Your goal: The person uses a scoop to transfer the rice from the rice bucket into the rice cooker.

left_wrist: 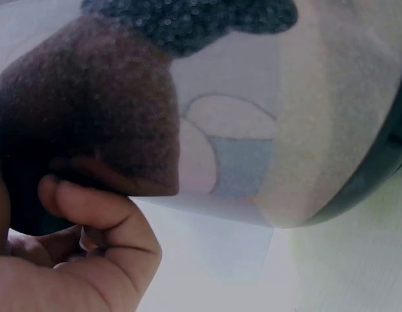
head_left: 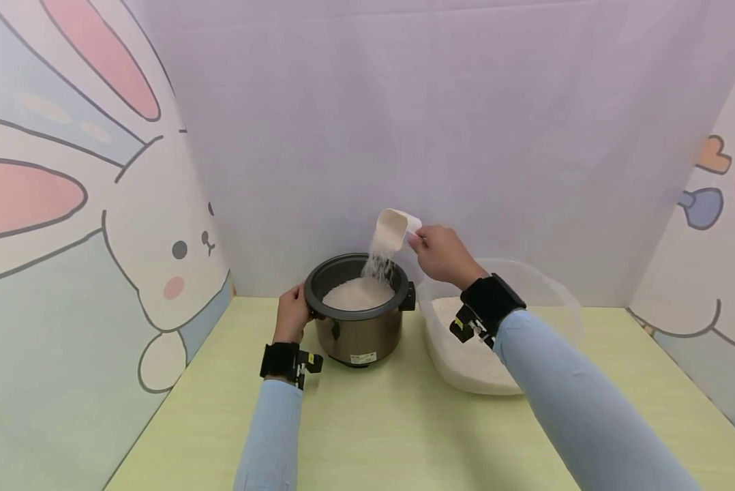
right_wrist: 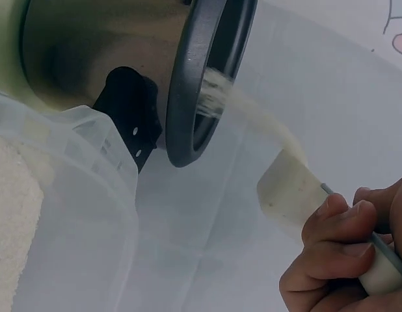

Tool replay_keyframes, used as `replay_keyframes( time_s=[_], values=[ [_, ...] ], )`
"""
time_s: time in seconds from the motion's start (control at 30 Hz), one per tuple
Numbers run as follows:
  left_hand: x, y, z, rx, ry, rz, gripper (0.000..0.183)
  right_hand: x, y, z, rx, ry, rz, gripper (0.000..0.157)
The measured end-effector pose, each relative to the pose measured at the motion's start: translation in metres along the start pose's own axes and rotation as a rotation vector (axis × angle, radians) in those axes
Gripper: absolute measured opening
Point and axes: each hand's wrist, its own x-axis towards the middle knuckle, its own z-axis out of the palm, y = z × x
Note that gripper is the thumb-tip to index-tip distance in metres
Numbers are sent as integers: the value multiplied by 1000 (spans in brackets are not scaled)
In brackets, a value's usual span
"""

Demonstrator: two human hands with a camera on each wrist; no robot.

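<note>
My right hand (head_left: 444,256) grips the handle of a white measuring scoop (head_left: 408,224), tilted over the rice cooker (head_left: 358,334). White rice (head_left: 380,262) streams from the scoop's mouth into the pot, where a mound of rice (head_left: 358,294) lies. In the right wrist view the scoop (right_wrist: 289,192) pours toward the cooker's dark rim (right_wrist: 187,84), with fingers curled round its handle. My left hand (head_left: 292,315) holds the cooker's left side handle; in the left wrist view its thumb and bent fingers (left_wrist: 103,214) close on the dark handle (left_wrist: 32,195) beside the shiny body.
A large translucent tub (head_left: 438,361) with rice in it stands right of the cooker, partly behind my right forearm. Pale wood-look tabletop (head_left: 367,436) lies in front. A plain backdrop (head_left: 318,136) rises close behind, with cartoon-printed panels (head_left: 153,273) on both sides.
</note>
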Motion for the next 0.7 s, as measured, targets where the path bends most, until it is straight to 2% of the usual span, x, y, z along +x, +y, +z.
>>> replay_keyframes(
  time_s=[0.2,0.53,0.7],
  values=[
    [0,0,-1,5,0,-1,43,0,-2,2,-24,4,-8,36],
    [-2,1,-2,-3,-6,8,42,0,-5,8,-39,2,30,24],
    [-2,1,-3,-11,-7,9,42,1,-9,13,-53,-2,15,23]
  ],
)
